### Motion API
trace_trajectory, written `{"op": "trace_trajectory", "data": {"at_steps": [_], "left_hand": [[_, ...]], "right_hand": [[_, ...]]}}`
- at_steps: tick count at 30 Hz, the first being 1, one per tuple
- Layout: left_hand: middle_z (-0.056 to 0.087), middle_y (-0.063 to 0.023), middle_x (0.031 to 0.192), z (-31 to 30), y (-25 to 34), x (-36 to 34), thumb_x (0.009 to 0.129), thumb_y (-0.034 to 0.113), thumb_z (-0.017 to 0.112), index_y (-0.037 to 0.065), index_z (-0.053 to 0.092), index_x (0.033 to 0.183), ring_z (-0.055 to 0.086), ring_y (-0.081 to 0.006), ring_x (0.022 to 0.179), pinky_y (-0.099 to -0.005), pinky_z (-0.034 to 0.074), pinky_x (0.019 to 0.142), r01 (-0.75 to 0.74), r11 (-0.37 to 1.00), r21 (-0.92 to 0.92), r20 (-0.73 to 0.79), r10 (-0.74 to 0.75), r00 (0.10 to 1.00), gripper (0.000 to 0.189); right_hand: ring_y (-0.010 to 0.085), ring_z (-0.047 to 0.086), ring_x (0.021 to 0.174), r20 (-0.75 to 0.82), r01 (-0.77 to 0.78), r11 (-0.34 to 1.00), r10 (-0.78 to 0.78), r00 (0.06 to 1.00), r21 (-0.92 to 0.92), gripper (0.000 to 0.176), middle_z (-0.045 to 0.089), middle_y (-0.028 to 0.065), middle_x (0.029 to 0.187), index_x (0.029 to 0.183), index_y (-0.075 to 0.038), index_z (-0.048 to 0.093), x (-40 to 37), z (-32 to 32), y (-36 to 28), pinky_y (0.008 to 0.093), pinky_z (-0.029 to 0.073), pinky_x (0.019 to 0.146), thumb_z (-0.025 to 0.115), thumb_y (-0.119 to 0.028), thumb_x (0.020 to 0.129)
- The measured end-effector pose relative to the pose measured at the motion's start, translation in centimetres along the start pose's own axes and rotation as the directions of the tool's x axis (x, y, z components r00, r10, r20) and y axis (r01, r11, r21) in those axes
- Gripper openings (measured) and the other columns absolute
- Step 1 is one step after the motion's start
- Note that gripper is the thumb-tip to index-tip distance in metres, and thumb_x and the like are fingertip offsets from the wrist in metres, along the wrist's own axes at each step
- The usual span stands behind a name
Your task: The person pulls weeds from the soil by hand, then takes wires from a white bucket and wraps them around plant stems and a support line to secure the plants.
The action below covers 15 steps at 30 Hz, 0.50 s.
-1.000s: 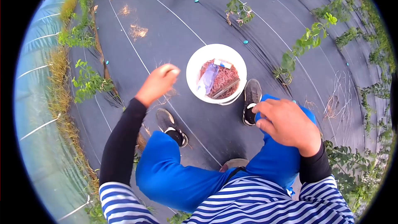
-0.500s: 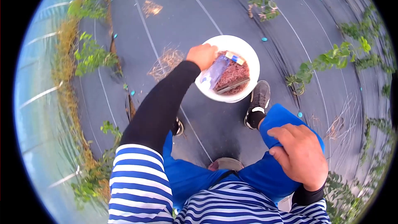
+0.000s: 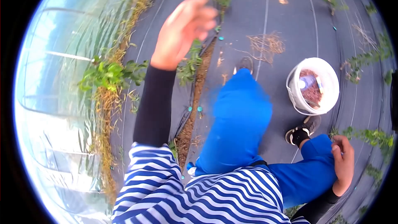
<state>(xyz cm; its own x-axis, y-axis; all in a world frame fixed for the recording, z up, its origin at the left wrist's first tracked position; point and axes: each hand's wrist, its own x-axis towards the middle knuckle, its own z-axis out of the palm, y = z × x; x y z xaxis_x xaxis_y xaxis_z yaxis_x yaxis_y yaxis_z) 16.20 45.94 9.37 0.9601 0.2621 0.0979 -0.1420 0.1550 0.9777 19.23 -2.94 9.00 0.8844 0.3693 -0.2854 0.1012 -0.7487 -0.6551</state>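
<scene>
My left hand (image 3: 182,31) is raised toward the upper left, above the ground cover and near a green plant. Its fingers are loosely bent, apart and smeared by motion, with nothing seen in them. By my bent right leg, my right hand (image 3: 343,161) hangs at the knee with slightly curled fingers and holds nothing visible. A white bucket (image 3: 331,68) stands on the ground beyond my right shoe. In it lie many small reddish-pink pieces (image 3: 311,95), a clear bluish plastic item (image 3: 306,83) and a dark, narrow object (image 3: 311,103) along the near side.
Dark ground cover (image 3: 244,20) with pale lines spreads below. A strip of bare soil (image 3: 201,79) runs beside my left leg (image 3: 240,112). Leafy plants (image 3: 110,76) grow near a plastic film wall (image 3: 62,99) at left. Dry stalks (image 3: 267,46) lie ahead.
My left hand has let go of the bucket's rim and risen to the upper left. The view has turned left, so the bucket appears farther right. My left leg has swung out.
</scene>
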Motion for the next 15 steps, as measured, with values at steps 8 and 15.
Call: {"op": "trace_trajectory", "data": {"at_steps": [8, 15], "left_hand": [[0.061, 0.0012, 0.091, -10.8, -20.6, -19.5, 0.091, 0.024, 0.046, 0.012, 0.054, 0.108, 0.057, -0.0098, 0.077, -0.0246, 0.046, 0.063, 0.625, 0.698, -0.35, -0.543, -0.695, 0.472, 0.022], [0.061, -0.0032, 0.1, -10.2, -29.6, -12.2, 0.092, 0.022, 0.047, 0.011, 0.052, 0.111, 0.057, -0.0161, 0.09, -0.0345, 0.048, 0.08, 0.137, 0.62, -0.773, -0.414, -0.656, 0.631, 0.022]], "right_hand": [[0.0126, 0.051, 0.063, 0.069, -0.026, 0.999, 0.028, 0.997, -0.022, 0.017, 0.054, 0.0064, 0.071, 0.096, 0.002, 0.054, 2.3, 0.8, 0.1, 0.0253, 0.042, 0.06, 0.048, 0.0, 0.08], [0.0127, 0.052, 0.061, 0.096, -0.016, 1.0, 0.018, 0.995, -0.02, 0.017, 0.055, 0.0067, 0.072, 0.096, 0.003, 0.053, 3.0, 1.4, 1.2, 0.0256, 0.043, 0.059, 0.048, -0.001, 0.08]]}}
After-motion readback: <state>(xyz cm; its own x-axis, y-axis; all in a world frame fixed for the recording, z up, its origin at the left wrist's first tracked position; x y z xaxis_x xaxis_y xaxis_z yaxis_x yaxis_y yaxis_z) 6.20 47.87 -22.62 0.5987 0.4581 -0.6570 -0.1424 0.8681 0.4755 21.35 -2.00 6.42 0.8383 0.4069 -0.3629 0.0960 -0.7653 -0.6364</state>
